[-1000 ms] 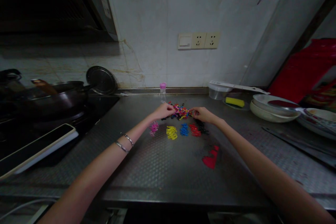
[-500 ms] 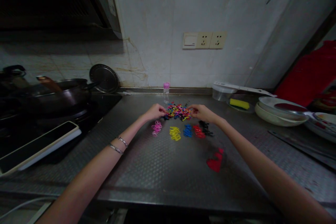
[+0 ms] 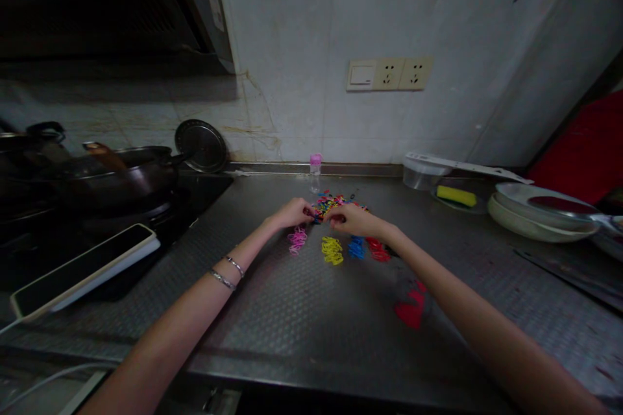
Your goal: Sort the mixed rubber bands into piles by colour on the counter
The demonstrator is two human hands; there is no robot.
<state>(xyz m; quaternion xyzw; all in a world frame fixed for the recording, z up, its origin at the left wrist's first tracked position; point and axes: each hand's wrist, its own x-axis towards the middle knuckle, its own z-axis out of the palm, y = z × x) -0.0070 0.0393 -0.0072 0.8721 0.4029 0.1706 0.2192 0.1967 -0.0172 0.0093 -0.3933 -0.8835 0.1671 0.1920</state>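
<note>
A mixed heap of small coloured loops [image 3: 335, 201], which look like rubber bands, lies on the metal counter. My left hand [image 3: 293, 212] pinches at the heap's left edge, just above a pink pile [image 3: 298, 240]. Over the front of the heap, my right hand [image 3: 351, 218] has its fingertips pressed together and partly hides it. What either pinch holds is too small to make out. Sorted piles sit nearer to me: yellow [image 3: 332, 251], blue [image 3: 356, 247] and red [image 3: 377, 249]. A black pile is mostly hidden behind my right wrist.
Behind the heap stands a clear bottle [image 3: 315, 175] with a pink cap. To the left are a phone-like device [image 3: 85, 269] and a pan [image 3: 131, 175] on the stove. On the right sit a yellow sponge [image 3: 456, 196], stacked bowls [image 3: 535, 224] and a knife [image 3: 564, 279].
My right hand has moved left from the heap's right side to its front, now covering part of it. My left hand stays by the left edge. The view has shifted slightly.
</note>
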